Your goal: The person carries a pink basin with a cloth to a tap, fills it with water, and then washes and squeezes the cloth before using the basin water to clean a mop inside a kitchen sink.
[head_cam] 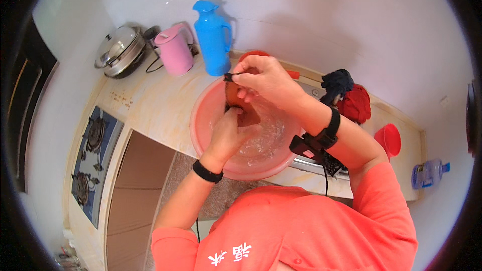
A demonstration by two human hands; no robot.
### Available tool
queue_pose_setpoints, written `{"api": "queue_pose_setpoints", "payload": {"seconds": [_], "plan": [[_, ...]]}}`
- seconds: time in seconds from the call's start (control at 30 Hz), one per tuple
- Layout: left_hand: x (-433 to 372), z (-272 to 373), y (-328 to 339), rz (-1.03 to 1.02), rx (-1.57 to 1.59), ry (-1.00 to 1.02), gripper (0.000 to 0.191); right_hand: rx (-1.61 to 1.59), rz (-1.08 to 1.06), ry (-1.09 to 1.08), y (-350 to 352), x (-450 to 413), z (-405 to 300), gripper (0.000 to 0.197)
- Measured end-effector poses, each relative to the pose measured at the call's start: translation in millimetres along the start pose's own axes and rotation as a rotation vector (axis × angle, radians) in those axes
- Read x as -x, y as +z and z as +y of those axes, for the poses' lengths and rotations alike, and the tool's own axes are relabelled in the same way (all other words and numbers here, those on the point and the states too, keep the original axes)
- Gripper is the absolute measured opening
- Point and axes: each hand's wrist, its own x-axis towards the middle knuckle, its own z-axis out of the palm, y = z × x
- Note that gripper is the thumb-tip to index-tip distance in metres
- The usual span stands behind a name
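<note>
My left hand [229, 131] and my right hand [263, 77] hold a brown piece of cloth [236, 92] with a dark edge above a large pink plastic basin [197, 131]. The right fingertips pinch its dark upper end, near the basin's far rim. Lower down, the left fingers grip the cloth's dark edge, and its lower part hangs over the basin. Water [265, 139] with ripples and some suds lies in the basin. The left fingers are partly hidden by the hand itself.
Behind the basin stand a blue thermos jug [212, 41], a pink electric kettle [174, 52] and a lidded steel pot [122, 52]. At right are dark cloth [337, 82], red cloth [355, 103], a red container [388, 139] and a plastic bottle [428, 173]. A gas hob [92, 162] is at left.
</note>
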Motion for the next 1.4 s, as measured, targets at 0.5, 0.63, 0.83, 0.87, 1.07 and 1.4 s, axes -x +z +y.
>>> {"api": "queue_pose_setpoints", "payload": {"seconds": [0.5,0.63,0.83,0.87,1.07,1.4], "plan": [[-34,-57,1,0.099,0.268,-0.093,0.038,-0.392,0.139,0.040,0,-2,30,0.012],[-40,-56,8,-0.038,0.138,0.228,0.049,-0.396,0.218,0.049,-1,7,40,0.014],[-26,-86,13,-0.173,0.391,-0.100,0.058,-0.596,0.361,-0.105,14,12,64,0.006],[-20,-96,5,-0.114,0.449,-0.190,0.057,-0.654,0.353,-0.055,20,18,62,0.007],[-15,-94,10,0.139,0.484,-0.390,0.053,-0.636,0.460,0.001,34,27,88,0.010],[13,-51,34,-0.072,0.361,-0.559,0.046,-0.781,0.353,0.087,38,33,106,0.007]]}}
